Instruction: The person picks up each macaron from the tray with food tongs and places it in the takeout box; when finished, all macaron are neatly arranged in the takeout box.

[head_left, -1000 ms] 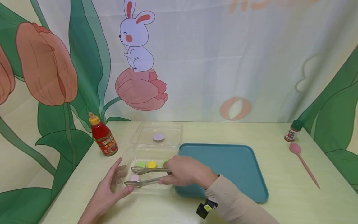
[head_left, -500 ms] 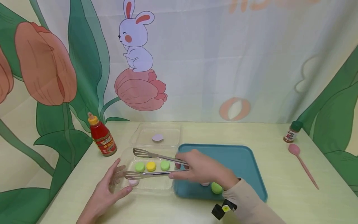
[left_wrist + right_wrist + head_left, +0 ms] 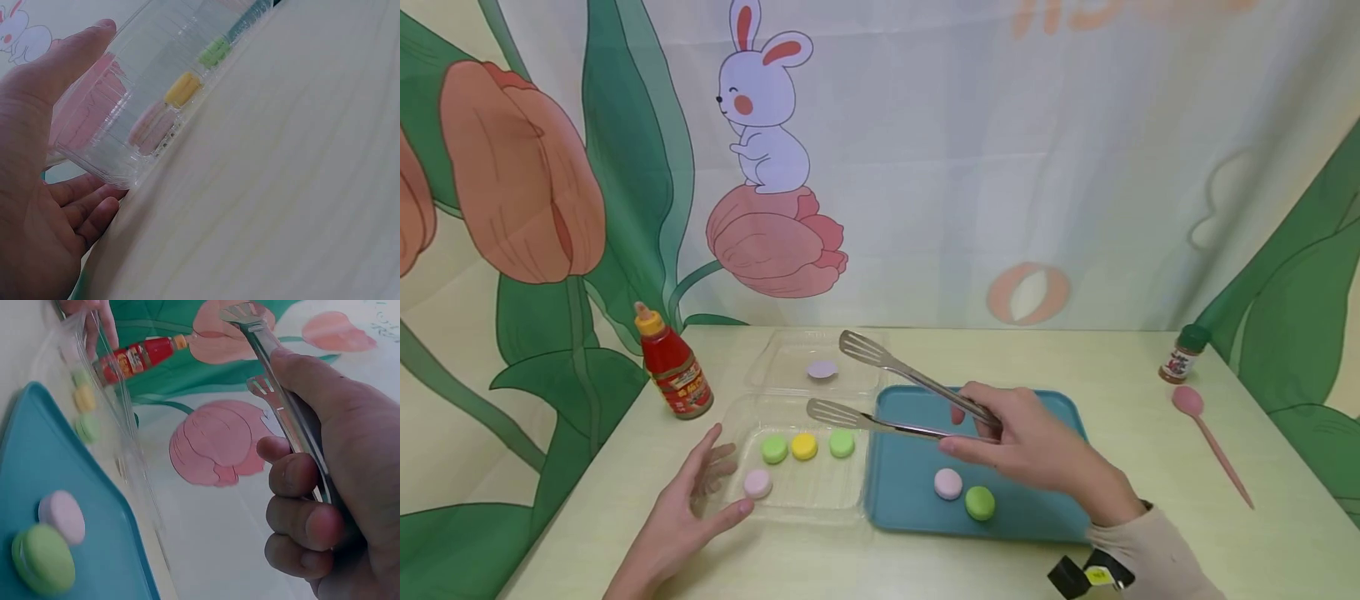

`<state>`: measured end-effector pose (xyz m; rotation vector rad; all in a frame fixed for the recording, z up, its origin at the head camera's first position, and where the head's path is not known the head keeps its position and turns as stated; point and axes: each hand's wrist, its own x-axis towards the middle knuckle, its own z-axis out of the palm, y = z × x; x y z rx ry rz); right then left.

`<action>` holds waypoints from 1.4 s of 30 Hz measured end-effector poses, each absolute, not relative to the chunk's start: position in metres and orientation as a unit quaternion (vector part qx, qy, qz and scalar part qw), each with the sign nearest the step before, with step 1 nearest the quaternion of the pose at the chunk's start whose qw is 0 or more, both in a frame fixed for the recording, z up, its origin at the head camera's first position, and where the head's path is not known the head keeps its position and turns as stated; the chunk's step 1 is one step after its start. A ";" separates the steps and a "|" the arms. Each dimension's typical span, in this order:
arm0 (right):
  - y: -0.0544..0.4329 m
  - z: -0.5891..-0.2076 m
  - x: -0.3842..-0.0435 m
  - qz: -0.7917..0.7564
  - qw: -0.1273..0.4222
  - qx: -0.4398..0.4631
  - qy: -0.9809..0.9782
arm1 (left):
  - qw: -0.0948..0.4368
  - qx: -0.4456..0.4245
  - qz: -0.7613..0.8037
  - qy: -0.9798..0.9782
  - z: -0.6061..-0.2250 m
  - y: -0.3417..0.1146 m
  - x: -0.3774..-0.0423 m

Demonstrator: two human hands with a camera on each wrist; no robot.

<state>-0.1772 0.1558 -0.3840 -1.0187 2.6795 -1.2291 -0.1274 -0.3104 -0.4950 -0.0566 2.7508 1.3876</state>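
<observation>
My right hand (image 3: pixel 1026 437) grips metal tongs (image 3: pixel 917 379) above the blue tray (image 3: pixel 910 512); their slotted ends are spread apart with nothing between them. A pink macaron (image 3: pixel 948 484) and a green macaron (image 3: pixel 980 503) lie on that tray. Beside it stands a clear plastic container (image 3: pixel 805 500) with its lid folded back. Inside sit a yellow macaron (image 3: pixel 804 447), two green ones and a pale pink macaron (image 3: pixel 757 483). My left hand (image 3: pixel 688 508) lies round the container's left end, thumb and fingers apart, fingertips right at its corner in the left wrist view.
A red sauce bottle (image 3: pixel 677 367) with a yellow cap stands at the back left. At the far right are a small green-capped jar (image 3: pixel 1183 354) and a pink spoon (image 3: pixel 1213 446). A lilac oval (image 3: pixel 822 369) shows on the clear lid. A printed curtain (image 3: pixel 925 167) hangs behind.
My right hand has lifted the tongs from over the container and moved right over the tray, and the tong ends have spread apart. The left hand has stayed put.
</observation>
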 end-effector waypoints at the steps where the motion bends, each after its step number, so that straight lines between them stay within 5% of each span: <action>1: 0.163 -0.385 -0.175 -0.393 0.005 -0.323 0.861 | 0.027 -0.016 0.451 0.892 -0.495 -0.310 -0.127; 17: 0.267 -0.441 -0.132 -0.376 -0.036 -0.242 0.894 | 0.012 0.000 0.449 0.894 -0.493 -0.309 -0.125; 32: 0.307 -0.470 -0.116 -0.389 0.080 -0.237 0.887 | 0.029 -0.013 0.442 0.897 -0.493 -0.310 -0.126; 42: 0.308 -0.473 -0.117 -0.379 0.109 -0.223 0.892 | 0.029 -0.015 0.443 0.896 -0.493 -0.310 -0.127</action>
